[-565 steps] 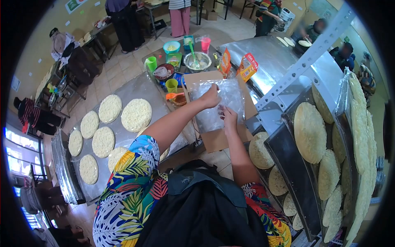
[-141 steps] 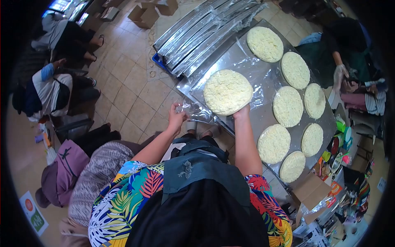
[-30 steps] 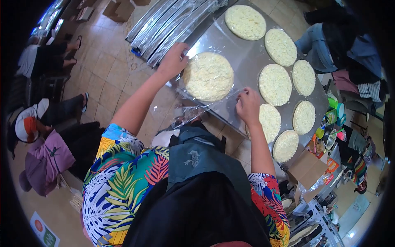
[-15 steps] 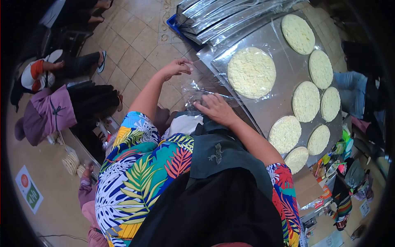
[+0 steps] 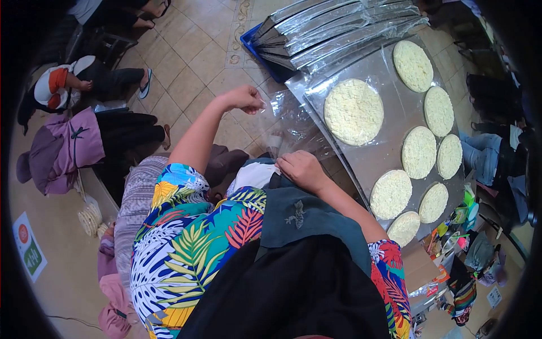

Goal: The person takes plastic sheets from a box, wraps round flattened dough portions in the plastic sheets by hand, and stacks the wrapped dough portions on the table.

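Clear, thin, wrinkled plastic sheet [image 5: 293, 120]: hanging loose between your two hands, just off the near edge of the table, with the beige tiled floor [image 5: 195, 68] showing through it.
Left hand: yours [image 5: 244, 100] is out in front over the floor, fingers drawn in tight and pinching the sheet's far corner.
Right hand: yours [image 5: 303, 171] is lower and closer to your body, by the sheet's near end. Fingers look bunched narrow, but tbh I can't tell if they've got a proper pinch on it.
Closest round: flat, pale-yellow disc with a bumpy top [image 5: 353, 112], sitting on glossy clear film on the grey metal table [image 5: 397, 110], near both hands but touching neither.
Other rounds: seven more pale-yellow bumpy discs [image 5: 419, 152] lying flat, spread along the far side and right end of the table.
Tray stack: dark trays wrapped in shiny clear plastic [image 5: 350, 37] at the table's far end, with a blue plastic crate [image 5: 250, 48] at their left.
Neighbour: a person in a purple top [image 5: 73, 144], off to your left, well apart from the sheet.
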The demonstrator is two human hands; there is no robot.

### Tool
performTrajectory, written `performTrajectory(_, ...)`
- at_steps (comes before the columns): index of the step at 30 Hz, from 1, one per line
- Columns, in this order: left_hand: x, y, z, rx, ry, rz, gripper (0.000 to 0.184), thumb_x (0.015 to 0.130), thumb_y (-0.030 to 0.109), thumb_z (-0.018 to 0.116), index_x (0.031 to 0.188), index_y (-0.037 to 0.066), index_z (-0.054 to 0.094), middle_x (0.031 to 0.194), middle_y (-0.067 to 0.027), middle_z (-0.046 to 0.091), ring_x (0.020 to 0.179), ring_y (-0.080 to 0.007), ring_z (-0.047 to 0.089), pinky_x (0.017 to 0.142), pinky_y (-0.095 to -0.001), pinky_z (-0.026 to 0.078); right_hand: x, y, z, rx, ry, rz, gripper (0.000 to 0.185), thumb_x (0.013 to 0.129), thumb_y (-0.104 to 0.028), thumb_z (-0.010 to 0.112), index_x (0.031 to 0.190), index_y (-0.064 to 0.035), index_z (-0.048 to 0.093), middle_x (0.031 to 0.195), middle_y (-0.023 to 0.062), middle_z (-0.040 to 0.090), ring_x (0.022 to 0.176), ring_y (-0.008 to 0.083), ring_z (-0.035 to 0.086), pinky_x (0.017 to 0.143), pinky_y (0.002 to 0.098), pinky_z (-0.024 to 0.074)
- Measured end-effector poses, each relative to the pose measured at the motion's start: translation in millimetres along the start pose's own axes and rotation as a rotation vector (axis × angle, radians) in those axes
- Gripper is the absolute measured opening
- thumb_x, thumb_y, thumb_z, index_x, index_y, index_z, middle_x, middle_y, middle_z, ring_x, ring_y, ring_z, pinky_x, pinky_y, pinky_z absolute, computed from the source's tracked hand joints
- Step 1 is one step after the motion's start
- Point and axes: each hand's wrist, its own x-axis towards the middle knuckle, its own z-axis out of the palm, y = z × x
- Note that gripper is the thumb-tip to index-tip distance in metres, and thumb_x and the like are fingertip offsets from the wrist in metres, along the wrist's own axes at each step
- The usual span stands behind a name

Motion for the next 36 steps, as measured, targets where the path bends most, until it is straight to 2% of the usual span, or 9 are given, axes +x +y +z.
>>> performTrajectory(6,3.6,-12.3,-20.5,-0.12,-0.044,0.082,0.014,0.083,0.014,0.069,0.085,0.003,0.06,0.07,0.0014,0.059,0.059,-0.0065,0.056,0.054,-0.0203,0.046,-4.8,-6.3,5.9,-0.034,-0.043,0.012,0.012,0.08,-0.019,0.062,0.081,-0.0079,0.058,0.071,0.0039,0.055,0.066,0.0194,0.06,0.059,0.0327,0.0456)
performTrajectory(12,-17.7,25.9,-23.5,0.024,-0.11,0.163,0.019,0.085,0.009,0.064,0.103,0.005,0.056,0.068,0.0017,0.054,0.056,-0.0062,0.051,0.05,-0.0211,0.042,-12.1,-9.9,0.6,0.016,0.019,0.099,0.012,0.08,-0.017,0.063,0.082,-0.006,0.06,0.074,0.0062,0.061,0.067,0.0221,0.062,0.059,0.0345,0.0484)
performTrajectory(20,-21.5,137.4,-17.5,0.151,-0.39,0.379,0.022,0.091,0.02,0.056,0.109,0.012,0.067,0.083,-0.0027,0.061,0.072,-0.0103,0.055,0.067,-0.0246,0.046,-25.1,-22.6,-67.7,0.091,0.322,0.38,0.013,0.078,-0.012,0.068,0.089,-0.0051,0.064,0.087,0.0074,0.067,0.076,0.0239,0.065,0.064,0.0334,0.0509)
performTrajectory(22,-16.5,171.2,5.5,0.619,0.049,0.765,0.031,0.09,0.031,0.058,0.114,0.012,0.064,0.1,-0.0078,0.061,0.091,-0.0165,0.056,0.081,-0.031,0.046,-26.8,-24.7,-75.5,0.08,0.372,0.427,0.013,0.078,-0.012,0.068,0.089,-0.0051,0.064,0.087,0.0076,0.067,0.076,0.0241,0.065,0.065,0.0335,0.0511)
performTrajectory(26,10.3,239.8,88.3,0.684,-0.219,1.05,0.032,0.091,0.032,0.057,0.116,0.011,0.061,0.113,-0.0078,0.059,0.101,-0.0209,0.055,0.09,-0.032,0.043,-26.9,-30.7,-71.6,-0.002,0.351,0.368,0.013,0.077,-0.01,0.069,0.09,-0.0066,0.065,0.088,0.0054,0.067,0.077,0.022,0.066,0.066,0.0324,0.0511)
performTrajectory(30,91.7,241.1,154.8,0.724,-0.512,0.763,0.039,0.092,0.04,0.054,0.112,0.007,0.061,0.108,-0.0092,0.062,0.1,-0.0188,0.057,0.09,-0.0329,0.044,-20.6,-30.2,-73.5,-0.032,0.238,0.268,0.011,0.079,-0.012,0.067,0.088,-0.0053,0.064,0.086,0.0067,0.066,0.077,0.0234,0.064,0.066,0.0335,0.0499)
performTrajectory(32,133.6,223.8,150.7,0.915,-0.437,0.682,0.044,0.091,0.045,0.054,0.109,0.006,0.061,0.1,-0.008,0.063,0.094,-0.0172,0.057,0.084,-0.0328,0.045,-21.0,-27.8,-78.1,-0.017,0.253,0.271,0.012,0.078,-0.012,0.067,0.087,-0.0051,0.064,0.086,0.0065,0.066,0.076,0.0234,0.064,0.065,0.0336,0.0496)
performTrajectory(34,144.9,218.5,136.1,1.025,-0.417,0.328,0.054,0.089,0.054,0.051,0.099,0.003,0.064,0.091,-0.0107,0.063,0.086,-0.0191,0.059,0.077,-0.0326,0.046,-25.4,-24.9,-86.9,0.001,0.273,0.275,0.012,0.078,-0.012,0.067,0.087,-0.005,0.063,0.085,0.0063,0.066,0.075,0.0234,0.064,0.065,0.0338,0.0493)
performTrajectory(36,132.2,208.6,117.1,0.812,-0.382,0.328,0.055,0.089,0.056,0.048,0.094,0.003,0.064,0.086,-0.0084,0.062,0.081,-0.0172,0.057,0.073,-0.0327,0.046,-31.4,-18.3,-99.2,0.066,0.341,0.378,0.011,0.079,-0.013,0.067,0.086,-0.0044,0.064,0.084,0.0074,0.065,0.074,0.0243,0.063,0.065,0.0335,0.0495)
